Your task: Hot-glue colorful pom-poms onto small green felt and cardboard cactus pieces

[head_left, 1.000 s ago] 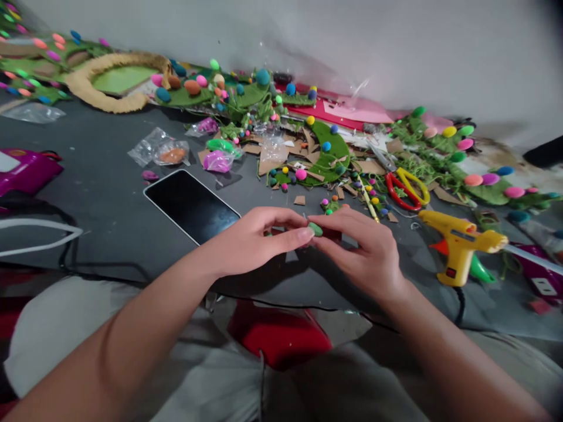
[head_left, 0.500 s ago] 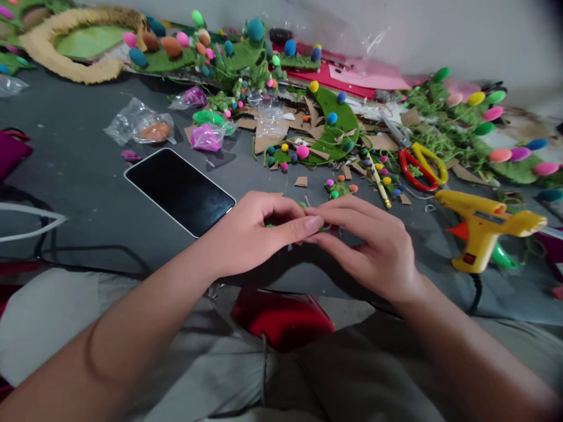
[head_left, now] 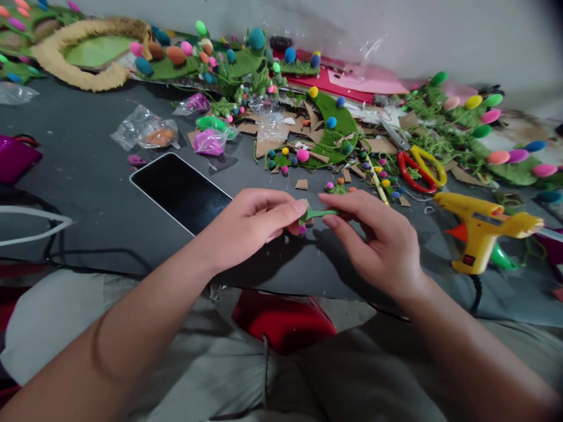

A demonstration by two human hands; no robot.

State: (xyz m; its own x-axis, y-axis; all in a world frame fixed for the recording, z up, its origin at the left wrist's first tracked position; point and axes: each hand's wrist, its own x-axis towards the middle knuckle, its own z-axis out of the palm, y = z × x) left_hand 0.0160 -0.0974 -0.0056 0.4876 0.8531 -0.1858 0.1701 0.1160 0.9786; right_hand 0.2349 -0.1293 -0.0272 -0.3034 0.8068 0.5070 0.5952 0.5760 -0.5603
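A thin green strip [head_left: 321,214] stretches between my two hands above the dark table, its right end pinched by my right hand [head_left: 378,234] between thumb and forefinger. My left hand [head_left: 259,220] is closed round the other end, so most of that part is hidden. A small pink-purple bit [head_left: 302,230] shows just under my left fingertips; whether it joins the strip I cannot tell. Beside my left wrist lies a phone [head_left: 180,187] with a dark screen. Beyond my fingers are small green pieces with coloured balls [head_left: 341,187] and a bit of cardboard [head_left: 301,184].
At right lies a yellow glue gun [head_left: 484,225] with a cord, then scissors [head_left: 417,167] with red and yellow handles. Bagged coloured clay-like lumps [head_left: 209,141] sit left of centre. Green felt shapes with balls [head_left: 338,123] and a beige ring [head_left: 79,79] line the back.
My hands have drawn slightly apart, and the green strip now shows stretched between them. My right fingers have opened out from the left fingertips. The view has shifted slightly.
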